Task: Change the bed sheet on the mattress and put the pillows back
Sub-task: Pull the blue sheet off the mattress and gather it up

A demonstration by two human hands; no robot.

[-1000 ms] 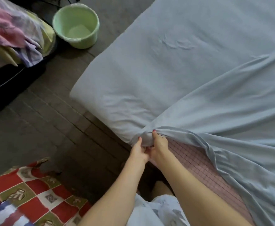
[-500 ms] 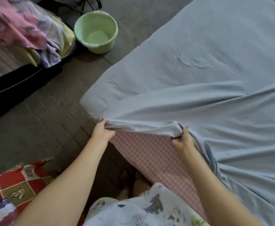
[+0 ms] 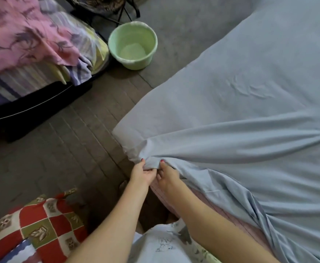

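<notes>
A pale blue bed sheet [image 3: 231, 103] covers most of the mattress and is pulled into long folds toward its near edge. The pink checked mattress [image 3: 237, 219] shows in a strip along that near side. My left hand [image 3: 142, 173] and my right hand [image 3: 167, 174] sit close together at the mattress edge. Both pinch the bunched hem of the sheet between thumb and fingers. A red, white and olive checked pillow [image 3: 35, 228] lies on the floor at the lower left.
A light green plastic bucket [image 3: 133, 45] stands on the floor beyond the mattress corner. A heap of pink and striped cloth [image 3: 28, 40] lies on a low black stand at the upper left. A dark metal stand [image 3: 117, 8] is behind the bucket.
My hands were apart with the hem lifted and a wide patch of pink mattress bare. They have come together again and drawn the sheet down over the edge.
</notes>
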